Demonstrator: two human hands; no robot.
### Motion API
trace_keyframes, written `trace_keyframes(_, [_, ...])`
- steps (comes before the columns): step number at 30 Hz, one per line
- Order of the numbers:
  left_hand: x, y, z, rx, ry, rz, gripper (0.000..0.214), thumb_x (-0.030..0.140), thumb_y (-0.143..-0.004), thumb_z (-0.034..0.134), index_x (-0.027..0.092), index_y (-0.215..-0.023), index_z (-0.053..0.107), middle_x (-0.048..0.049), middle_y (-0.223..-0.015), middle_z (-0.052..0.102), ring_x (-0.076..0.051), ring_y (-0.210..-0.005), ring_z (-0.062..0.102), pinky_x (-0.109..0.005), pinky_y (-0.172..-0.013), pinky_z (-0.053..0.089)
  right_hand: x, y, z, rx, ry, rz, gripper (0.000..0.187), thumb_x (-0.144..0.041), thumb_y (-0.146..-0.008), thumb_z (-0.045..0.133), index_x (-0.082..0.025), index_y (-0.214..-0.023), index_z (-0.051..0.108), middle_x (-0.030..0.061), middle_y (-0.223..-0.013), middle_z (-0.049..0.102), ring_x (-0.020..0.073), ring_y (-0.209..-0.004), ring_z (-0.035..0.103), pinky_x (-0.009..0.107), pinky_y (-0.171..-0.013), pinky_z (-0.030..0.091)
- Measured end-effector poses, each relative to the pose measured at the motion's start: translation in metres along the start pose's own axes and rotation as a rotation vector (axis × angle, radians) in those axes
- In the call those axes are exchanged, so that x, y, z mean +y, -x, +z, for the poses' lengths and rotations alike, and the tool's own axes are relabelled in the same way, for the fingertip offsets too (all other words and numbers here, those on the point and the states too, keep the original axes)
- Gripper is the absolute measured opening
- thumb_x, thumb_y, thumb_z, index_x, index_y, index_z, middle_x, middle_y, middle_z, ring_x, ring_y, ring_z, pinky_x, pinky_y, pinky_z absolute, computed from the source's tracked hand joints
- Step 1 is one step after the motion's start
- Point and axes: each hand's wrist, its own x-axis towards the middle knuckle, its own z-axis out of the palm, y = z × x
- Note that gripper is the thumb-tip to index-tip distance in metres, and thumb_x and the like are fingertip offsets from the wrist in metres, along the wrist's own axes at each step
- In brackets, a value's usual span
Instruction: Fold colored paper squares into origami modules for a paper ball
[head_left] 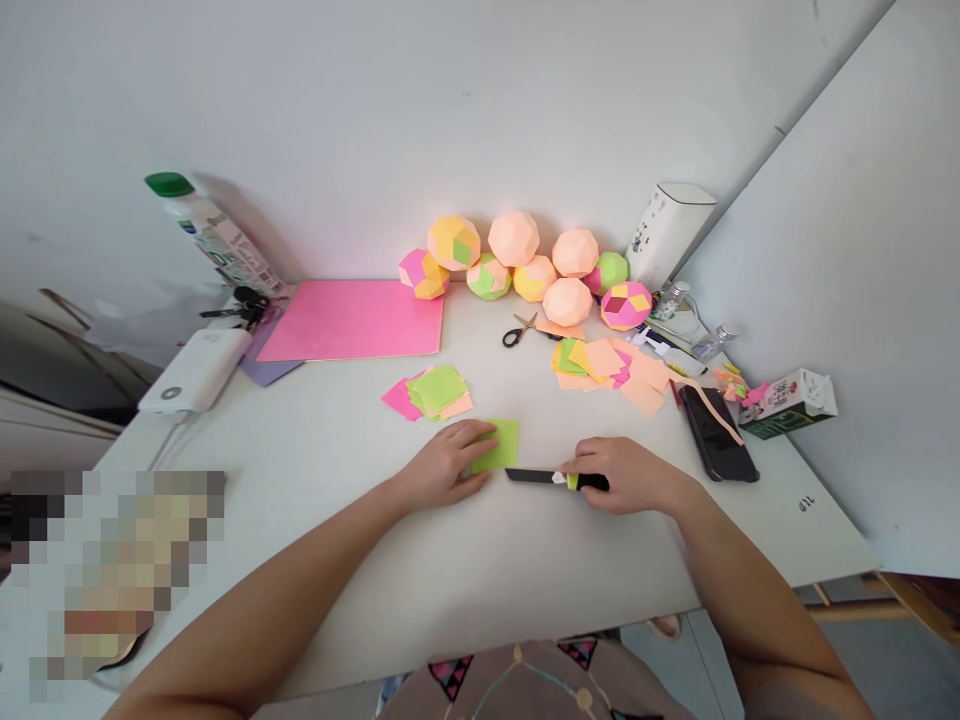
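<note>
My left hand (448, 462) lies flat on a green paper square (501, 443) near the middle of the white table (337, 560), fingers pressing its left edge. My right hand (624, 475) is closed round the handle of a black utility knife (541, 478) with a yellow-green slider. The knife lies level on the table, its tip pointing left, just below the green square. A small stack of green, pink and peach paper squares (431, 392) sits just beyond my left hand.
Several paper polyhedron balls (525, 265) line the wall. Scissors (519, 329), loose paper squares (607, 365), a black phone (716, 432), a carton (787, 400), a pink sheet (352, 320), a power bank (196, 370), keys and a bottle (217, 240) surround the work area.
</note>
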Motion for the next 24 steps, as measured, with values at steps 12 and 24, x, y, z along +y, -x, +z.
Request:
trace_keyframes(12, [-0.005,-0.001,0.000,0.041,0.086,-0.026,0.038,0.024,-0.085,0.056,0.019,-0.123,0.051,-0.0144,-0.118,0.057,-0.027,-0.109,0.053,-0.045,-0.089,0.049,-0.001,-0.005,0.007,0.208,0.000,-0.112,0.039,-0.015,-0.077,0.049,-0.019,-0.113,0.065,0.0080,-0.091,0.064,0.0180,-0.081,0.060,0.028,-0.068,0.049])
trace_keyframes(24, [-0.041,0.010,-0.010,0.751,-0.299,-0.377,0.033,0.013,-0.087,0.045,0.020,-0.117,0.055,-0.0123,-0.118,0.059,-0.027,-0.117,0.051,-0.050,-0.095,0.044,0.003,-0.005,0.006,0.245,0.092,-0.043,0.038,-0.014,-0.077,0.048,-0.019,-0.110,0.065,0.0075,-0.085,0.063,0.0172,-0.076,0.059,0.025,-0.063,0.046])
